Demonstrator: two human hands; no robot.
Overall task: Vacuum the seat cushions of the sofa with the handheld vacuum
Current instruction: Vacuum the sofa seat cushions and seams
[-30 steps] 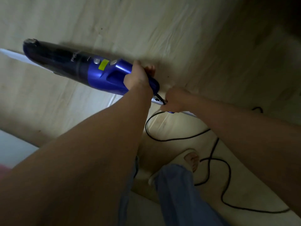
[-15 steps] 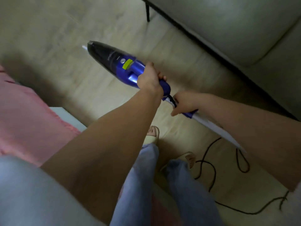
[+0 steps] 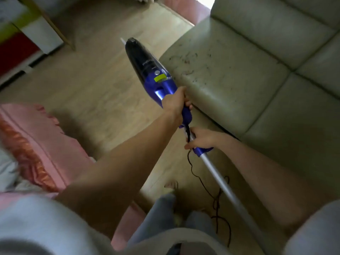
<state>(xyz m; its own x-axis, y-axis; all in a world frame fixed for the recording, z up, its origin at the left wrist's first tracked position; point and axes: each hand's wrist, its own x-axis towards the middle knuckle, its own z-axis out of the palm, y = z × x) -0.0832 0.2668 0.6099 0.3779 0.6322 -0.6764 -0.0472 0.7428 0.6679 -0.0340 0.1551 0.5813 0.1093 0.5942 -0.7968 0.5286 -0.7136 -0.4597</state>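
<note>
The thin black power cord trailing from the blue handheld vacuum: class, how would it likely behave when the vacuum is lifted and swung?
The thin black power cord is probably floppy: it lies in loose loops on the floor. It likely drags and could snag, being tangled near the person's feet.

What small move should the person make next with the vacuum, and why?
Probably swing the vacuum to the right and lower its nose onto the near seat cushion. The nose is over the floor, left of the cushion edge, and dark debris lies on the cushion close by. The left hand grips the handle; the right hand holds the tube joint.
</note>
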